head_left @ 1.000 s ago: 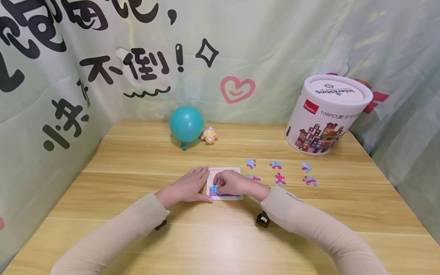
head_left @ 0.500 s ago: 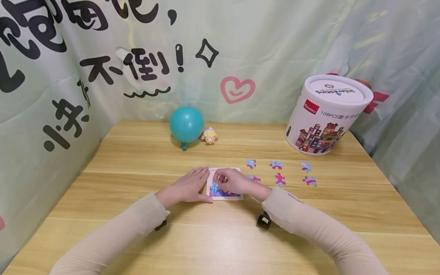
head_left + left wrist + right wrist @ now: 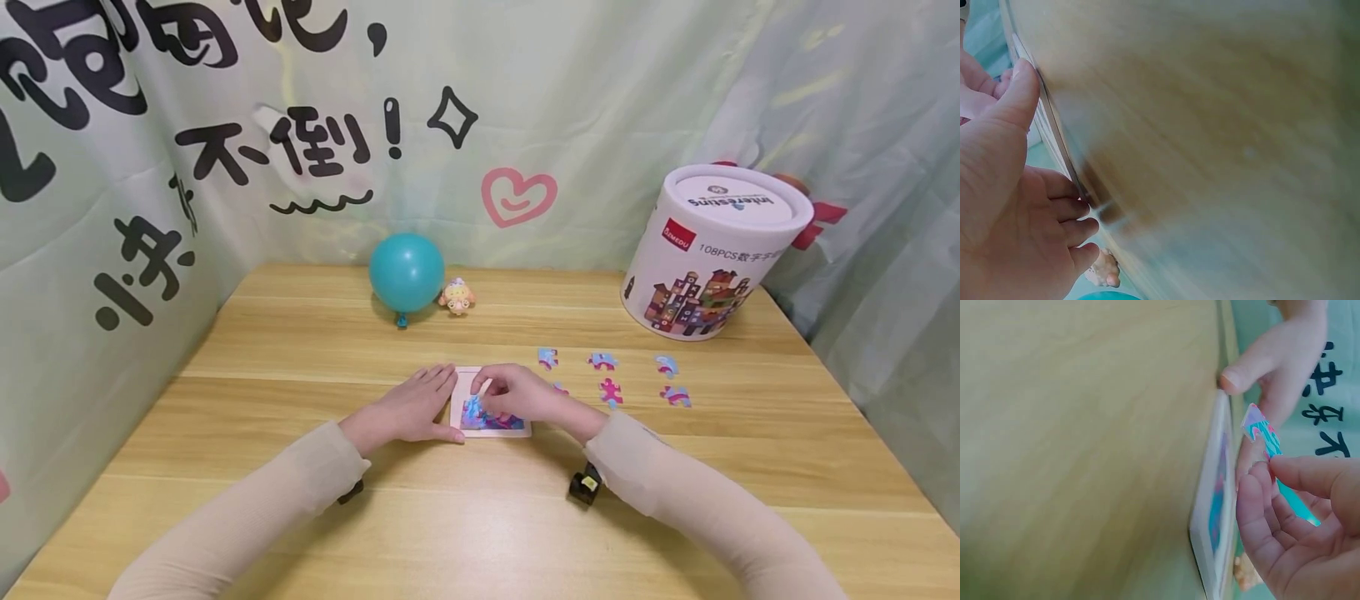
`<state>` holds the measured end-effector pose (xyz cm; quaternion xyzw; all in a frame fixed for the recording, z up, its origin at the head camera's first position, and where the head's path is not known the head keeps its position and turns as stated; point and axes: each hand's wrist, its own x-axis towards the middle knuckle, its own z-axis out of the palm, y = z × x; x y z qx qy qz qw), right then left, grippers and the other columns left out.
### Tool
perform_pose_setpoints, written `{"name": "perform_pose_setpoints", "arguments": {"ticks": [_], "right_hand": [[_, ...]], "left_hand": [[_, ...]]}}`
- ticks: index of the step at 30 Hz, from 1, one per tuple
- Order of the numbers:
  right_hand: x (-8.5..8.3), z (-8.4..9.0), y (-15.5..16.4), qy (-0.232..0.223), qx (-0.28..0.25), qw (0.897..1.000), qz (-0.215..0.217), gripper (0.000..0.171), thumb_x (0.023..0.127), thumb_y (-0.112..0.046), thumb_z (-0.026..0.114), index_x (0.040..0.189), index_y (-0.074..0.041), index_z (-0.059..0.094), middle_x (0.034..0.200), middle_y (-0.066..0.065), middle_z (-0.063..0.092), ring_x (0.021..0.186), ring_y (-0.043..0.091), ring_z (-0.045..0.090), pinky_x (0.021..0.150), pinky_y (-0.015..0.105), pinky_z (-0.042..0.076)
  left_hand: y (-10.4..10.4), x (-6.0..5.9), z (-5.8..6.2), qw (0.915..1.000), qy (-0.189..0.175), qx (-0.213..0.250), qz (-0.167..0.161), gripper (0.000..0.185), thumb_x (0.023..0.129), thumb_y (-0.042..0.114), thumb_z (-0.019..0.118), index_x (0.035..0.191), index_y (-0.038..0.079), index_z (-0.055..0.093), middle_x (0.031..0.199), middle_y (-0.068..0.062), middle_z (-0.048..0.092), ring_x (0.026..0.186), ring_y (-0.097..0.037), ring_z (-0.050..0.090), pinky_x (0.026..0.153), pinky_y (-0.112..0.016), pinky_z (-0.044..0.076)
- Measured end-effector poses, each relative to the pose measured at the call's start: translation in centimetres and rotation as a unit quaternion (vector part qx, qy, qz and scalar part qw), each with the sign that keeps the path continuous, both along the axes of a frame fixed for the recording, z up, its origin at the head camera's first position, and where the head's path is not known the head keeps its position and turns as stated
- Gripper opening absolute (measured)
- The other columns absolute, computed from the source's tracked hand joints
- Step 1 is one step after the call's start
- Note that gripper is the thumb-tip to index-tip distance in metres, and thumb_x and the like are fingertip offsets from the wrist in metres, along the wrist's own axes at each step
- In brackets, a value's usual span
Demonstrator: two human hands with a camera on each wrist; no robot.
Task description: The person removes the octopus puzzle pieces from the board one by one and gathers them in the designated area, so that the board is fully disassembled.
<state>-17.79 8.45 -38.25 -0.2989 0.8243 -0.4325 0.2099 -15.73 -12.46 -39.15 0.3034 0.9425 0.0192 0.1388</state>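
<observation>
A small white-framed puzzle tray (image 3: 517, 431) lies flat on the wooden table (image 3: 480, 517), with a blue and pink picture partly filled in. My left hand (image 3: 408, 408) rests flat beside it, thumb (image 3: 1019, 94) against the tray's edge (image 3: 1054, 134). My right hand (image 3: 516, 390) hovers over the tray and pinches a blue and pink puzzle piece (image 3: 1261, 432) between thumb and fingertips (image 3: 1254, 487), tilted just above the tray (image 3: 1213, 506). Most of the tray's picture is hidden under this hand.
Several loose puzzle pieces (image 3: 610, 390) lie to the right of the tray. A white round puzzle tub (image 3: 712, 250) stands at the back right. A teal balloon (image 3: 407, 271) and a small toy figure (image 3: 457, 295) sit at the back. Cloth walls enclose the table.
My right hand has shifted slightly to the right and back over the tray, with the piece tilted up off it. The left hand has stayed where it was.
</observation>
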Motion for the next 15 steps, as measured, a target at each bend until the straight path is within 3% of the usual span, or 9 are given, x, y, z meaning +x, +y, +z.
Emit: {"name": "perform_pose_setpoints", "arguments": {"ticks": [8, 15], "right_hand": [[0.7, 0.3, 3.9, -0.001, -0.015, 1.000, -0.011, 0.011, 0.087, 0.002, 0.058, 0.095, -0.005, 0.060, 0.071, 0.009, 0.060, 0.058, 0.023, 0.055, 0.052, 0.031, 0.048], [1.6, 0.0, 7.4, -0.007, 0.009, 1.000, -0.019, 0.011, 0.087, 0.004, 0.057, 0.096, -0.002, 0.061, 0.070, 0.011, 0.059, 0.056, 0.017, 0.052, 0.051, 0.030, 0.048]], "left_hand": [[0.1, 0.0, 0.1, 0.9999, 0.000, 0.009, -0.008, 0.099, 0.081, 0.065, 0.050, 0.143, -0.007, 0.020, 0.149, -0.021, 0.015, 0.136, -0.032, 0.013, 0.109, -0.041, 0.012], [0.1, 0.1, 0.1, 1.0000, -0.005, 0.006, -0.004, 0.099, 0.081, 0.065, 0.050, 0.143, -0.006, 0.019, 0.149, -0.020, 0.013, 0.137, -0.031, 0.012, 0.109, -0.040, 0.011]]}}
